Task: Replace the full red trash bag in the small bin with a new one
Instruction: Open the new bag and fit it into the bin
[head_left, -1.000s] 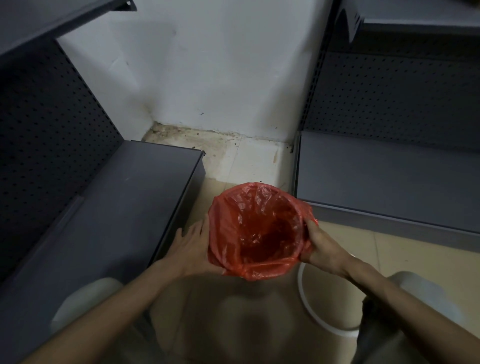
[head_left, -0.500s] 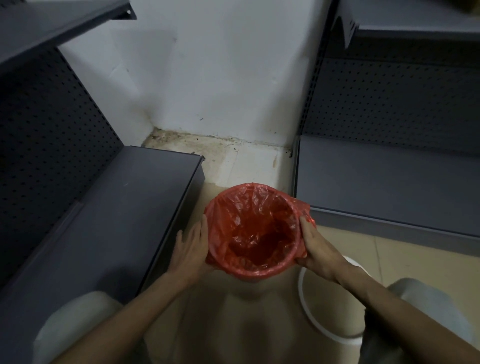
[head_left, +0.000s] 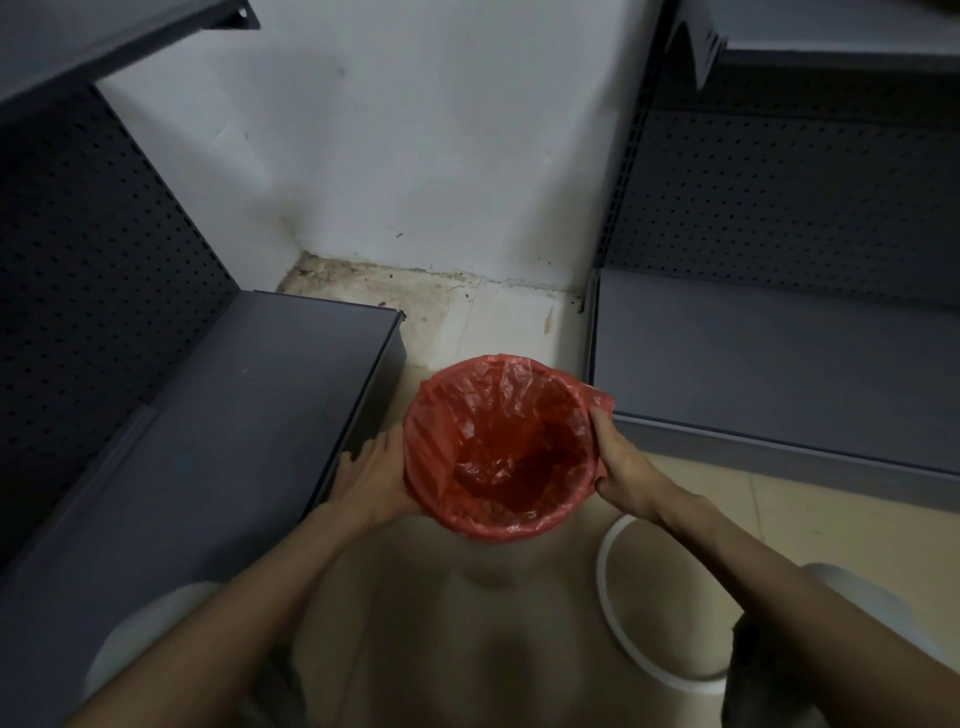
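Observation:
A red trash bag (head_left: 498, 415) lines a small round bin on the floor, its edge folded down over the rim so the bin's wall is hidden. The bag's inside looks empty. My left hand (head_left: 371, 475) lies flat against the bag's left side, fingers spread. On the right rim, my right hand (head_left: 621, 467) pinches the folded bag edge between thumb and fingers.
A white ring (head_left: 623, 613) lies on the tiled floor (head_left: 415, 623) to the right of the bin. Grey metal shelves stand close by, the left shelf (head_left: 218, 415) and the right shelf (head_left: 769, 353), with a white wall (head_left: 415, 156) behind. My knees show at both lower corners.
The bag's edge now sits smoother and lower around the rim. Both hands have slid slightly along the bin's sides; the bin itself stays in place.

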